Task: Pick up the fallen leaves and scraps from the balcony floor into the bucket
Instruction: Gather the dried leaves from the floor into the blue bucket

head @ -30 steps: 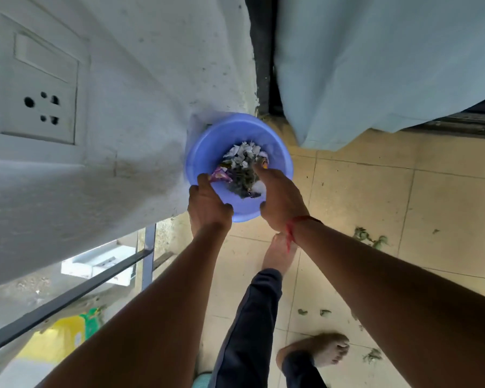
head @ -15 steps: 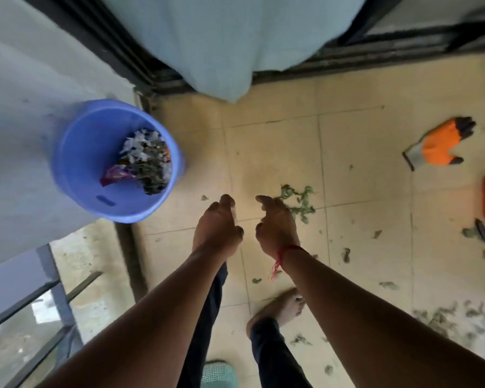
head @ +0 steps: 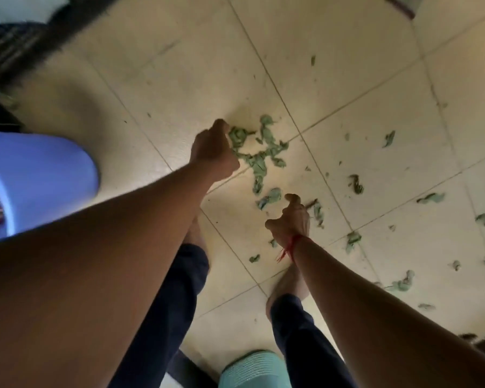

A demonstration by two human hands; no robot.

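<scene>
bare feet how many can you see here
2. One foot is mostly hidden behind the left forearm; the other foot stands on the tiles beneath the right wrist.

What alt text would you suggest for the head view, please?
A person's left hand and right hand reach to a clump of green leaves on the tiled floor. A blue bucket stands at left; more scraps lie scattered at right.

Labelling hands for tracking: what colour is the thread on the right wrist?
Red. The thread shows best in the head view, the only one here.
</scene>
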